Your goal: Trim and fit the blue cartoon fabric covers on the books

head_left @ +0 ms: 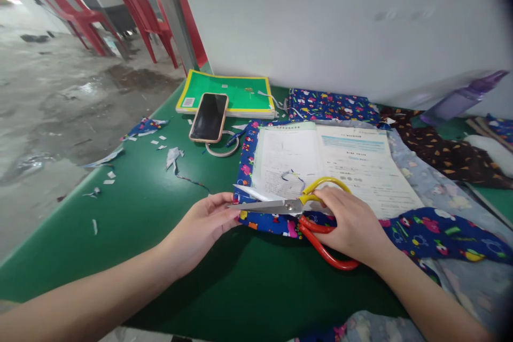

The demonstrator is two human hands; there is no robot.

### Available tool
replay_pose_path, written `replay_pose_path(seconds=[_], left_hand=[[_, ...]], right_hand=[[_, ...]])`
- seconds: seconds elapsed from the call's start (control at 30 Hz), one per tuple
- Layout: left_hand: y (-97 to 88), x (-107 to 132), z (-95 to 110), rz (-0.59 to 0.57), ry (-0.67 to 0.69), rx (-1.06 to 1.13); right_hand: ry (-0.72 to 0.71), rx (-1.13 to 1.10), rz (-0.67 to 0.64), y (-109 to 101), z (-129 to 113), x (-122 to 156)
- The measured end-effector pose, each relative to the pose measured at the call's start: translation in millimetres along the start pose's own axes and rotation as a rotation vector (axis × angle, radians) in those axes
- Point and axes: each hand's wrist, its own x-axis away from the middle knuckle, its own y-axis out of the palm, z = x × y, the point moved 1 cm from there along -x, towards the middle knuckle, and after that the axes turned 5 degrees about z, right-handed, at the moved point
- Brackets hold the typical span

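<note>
My right hand [352, 224] is closed around the yellow and red handles of a large pair of scissors [276, 206]. The steel blades point left and are slightly apart, over the left edge of a blue patterned cloth [264, 220]. Printed paper sheets [332, 165] lie on top of that cloth. My left hand [200, 227] rests on the green table [140, 214] at the cloth's left edge, its fingertips touching the cloth just under the blade tips.
A phone [209, 116] lies on a green and yellow notebook [236, 95] at the back, with a white ring [222, 147] beside it. Folded blue cloth [332, 106], brown cloth [444, 152], pale grey cloth and a purple bottle [460, 99] lie to the right. Fabric scraps dot the table's left part. Red chairs [140, 10] stand beyond.
</note>
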Motion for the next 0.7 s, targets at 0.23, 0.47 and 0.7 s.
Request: replay_pose_path(seconds=[0.23, 0.47, 0.7], left_hand=[[-2.3, 1.8, -0.6, 0.014, 0.005, 0.002], [-2.4, 0.3, -1.1, 0.007, 0.009, -0.001], [-0.5, -0.2, -1.6, 0.016, 0.004, 0.021]], right_hand=[[-0.063, 0.058, 0.004, -2.6, 6.1, 0.0], [-0.066, 0.013, -0.004, -3.5, 10.6, 0.5], [-0.05, -0.027, -0.019, -2.9, 8.9, -3.1]])
